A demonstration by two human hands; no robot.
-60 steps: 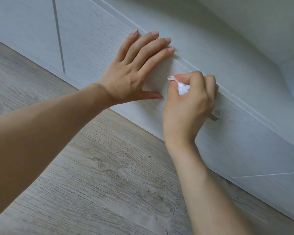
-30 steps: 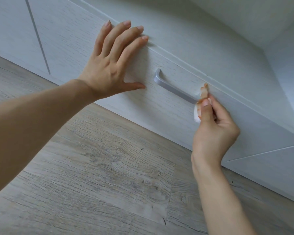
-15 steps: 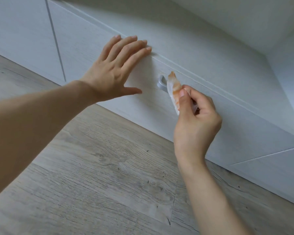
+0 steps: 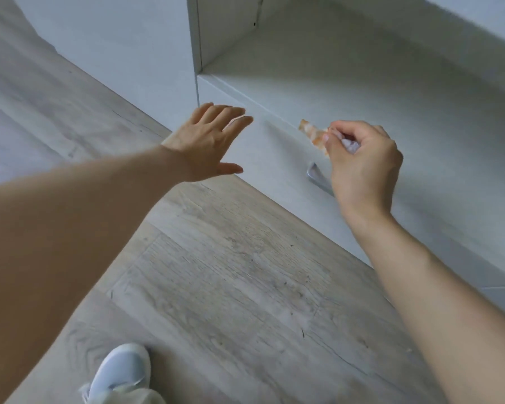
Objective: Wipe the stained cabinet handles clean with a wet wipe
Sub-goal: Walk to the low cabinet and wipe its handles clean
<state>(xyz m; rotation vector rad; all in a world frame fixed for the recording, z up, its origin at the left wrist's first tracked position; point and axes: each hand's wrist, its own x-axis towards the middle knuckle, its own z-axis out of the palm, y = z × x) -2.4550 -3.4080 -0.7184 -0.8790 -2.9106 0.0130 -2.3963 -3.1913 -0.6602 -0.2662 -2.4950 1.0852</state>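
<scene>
A silver bar handle (image 4: 317,177) sits on the white drawer front (image 4: 277,158); only its left end shows, the rest is hidden behind my right hand. My right hand (image 4: 362,164) pinches a wet wipe (image 4: 314,135) stained orange, held above the handle and off it. My left hand (image 4: 210,141) hovers with straight fingers near the drawer's upper left corner; I cannot tell whether it touches the drawer.
An open white shelf compartment (image 4: 347,65) lies above the drawer. A white cabinet panel (image 4: 129,53) stands to the left. Grey wood-plank floor (image 4: 231,272) spreads below. My white shoe (image 4: 120,371) is at the bottom edge.
My right hand lifted the stained wipe up off the handle. My left hand's flat press on the drawer front has eased. The view has pulled back and swung, showing the shelf and my shoe.
</scene>
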